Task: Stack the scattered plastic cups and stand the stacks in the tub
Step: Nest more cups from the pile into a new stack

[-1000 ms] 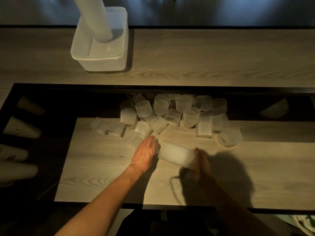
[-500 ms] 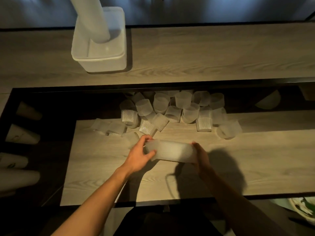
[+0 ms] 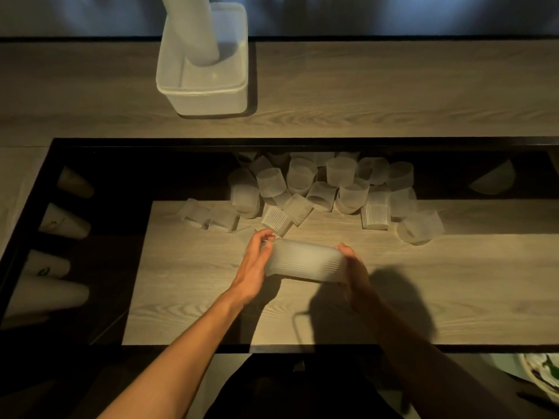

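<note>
Left hand [image 3: 254,264]: we curl it round the left end of the cup stack [image 3: 305,263].
Right hand [image 3: 354,269]: we grip the other end.
Where: middle of the frame, sideways.
Tub [image 3: 208,98]: upper left.

Scattered cups [image 3: 320,189] behind held stack [image 3: 305,263]; tub [image 3: 205,92] far behind, left.
</note>
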The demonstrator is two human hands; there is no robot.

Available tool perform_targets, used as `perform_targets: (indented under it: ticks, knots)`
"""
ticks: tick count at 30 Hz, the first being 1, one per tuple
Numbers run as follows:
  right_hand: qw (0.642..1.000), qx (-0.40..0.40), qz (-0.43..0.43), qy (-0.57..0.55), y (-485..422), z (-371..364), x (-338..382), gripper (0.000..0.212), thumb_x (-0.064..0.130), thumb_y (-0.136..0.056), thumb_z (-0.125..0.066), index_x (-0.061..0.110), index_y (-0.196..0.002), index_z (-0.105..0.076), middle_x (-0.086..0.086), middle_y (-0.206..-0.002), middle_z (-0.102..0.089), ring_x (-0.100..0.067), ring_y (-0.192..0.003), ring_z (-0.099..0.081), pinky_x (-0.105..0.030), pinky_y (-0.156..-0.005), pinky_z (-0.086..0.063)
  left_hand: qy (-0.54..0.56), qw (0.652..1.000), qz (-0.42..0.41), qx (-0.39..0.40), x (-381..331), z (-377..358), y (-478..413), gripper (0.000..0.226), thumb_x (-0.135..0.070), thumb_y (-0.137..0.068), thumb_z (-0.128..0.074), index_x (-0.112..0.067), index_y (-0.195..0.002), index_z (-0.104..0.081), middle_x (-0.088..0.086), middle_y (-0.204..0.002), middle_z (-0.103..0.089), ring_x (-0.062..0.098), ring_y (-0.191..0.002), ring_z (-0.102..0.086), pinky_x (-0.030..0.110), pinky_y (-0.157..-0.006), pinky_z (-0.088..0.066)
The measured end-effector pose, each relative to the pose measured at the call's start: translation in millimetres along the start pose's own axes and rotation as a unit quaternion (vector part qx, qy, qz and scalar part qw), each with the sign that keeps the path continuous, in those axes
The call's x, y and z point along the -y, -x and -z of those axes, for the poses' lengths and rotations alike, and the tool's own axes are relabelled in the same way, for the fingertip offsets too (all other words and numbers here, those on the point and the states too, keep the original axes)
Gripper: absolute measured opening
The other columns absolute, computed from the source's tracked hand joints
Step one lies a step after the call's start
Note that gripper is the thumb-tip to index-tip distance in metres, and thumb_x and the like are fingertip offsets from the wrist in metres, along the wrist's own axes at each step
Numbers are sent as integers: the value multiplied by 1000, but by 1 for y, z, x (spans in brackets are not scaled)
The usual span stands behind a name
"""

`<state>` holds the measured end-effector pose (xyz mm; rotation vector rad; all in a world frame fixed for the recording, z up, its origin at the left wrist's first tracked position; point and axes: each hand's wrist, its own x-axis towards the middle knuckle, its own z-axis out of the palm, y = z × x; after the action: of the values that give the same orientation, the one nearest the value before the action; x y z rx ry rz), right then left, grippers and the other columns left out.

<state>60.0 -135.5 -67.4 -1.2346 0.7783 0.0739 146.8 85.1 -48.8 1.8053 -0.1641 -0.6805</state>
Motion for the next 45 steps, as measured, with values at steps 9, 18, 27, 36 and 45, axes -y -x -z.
perform_targets:
  ticks: [9, 18, 27, 36, 45]
  knots:
    - [998, -46, -18, 30, 1, -7, -7, 26, 31, -101, -47, 9, -91, -57, -17, -96, -62, -30, -86, -61, -39, -67, -53, -10, 1000, -8, -11, -2, 6, 4, 39, -29, -88, -34, -53, -117, -45, -12, -128, -51, 9, -120, -49, 44, -104, -42]
    - [996, -83, -27, -6, 4, -16, -23, 29, 43, -87, -61, 16, -97, -67, -15, -105, -62, -31, -96, -60, -46, -79, -51, -21, 999, -19, -22, 15, 12, 1, 38, -22, -84, -36, -31, -118, -50, -1, -119, -57, 16, -113, -53, 39, -97, -45]
    - [991, -76, -95, -51, 1, -31, -14, 20, 34, -94, -59, 16, -86, -64, -17, -95, -60, -29, -84, -58, -37, -68, -48, -37, 998, -29, -32, 18, 30, -3, 33, -23, -86, -35, -28, -114, -52, 0, -114, -58, 19, -108, -55, 45, -93, -47]
    - [989, -52, -114, -79, -5, -50, -20, 65, 46, -68, -75, 2, -114, -63, -30, -119, -61, -37, -101, -61, -57, -85, -53, 116, 991, 30, -54, 5, 3, 5, 37, -55, -90, -39, -42, -121, -55, -6, -134, -55, 13, -126, -53, 45, -111, -38]
    - [972, -128, -151, -124, -7, -17, -31, 37, 40, -98, -53, 7, -114, -59, -16, -105, -61, -28, -89, -61, -35, -68, -52, -197, 959, -2, -204, 19, 32, -8, 64, -9, -85, -74, -18, -143, -45, 3, -148, -42, 19, -139, -39, 37, -118, -33]
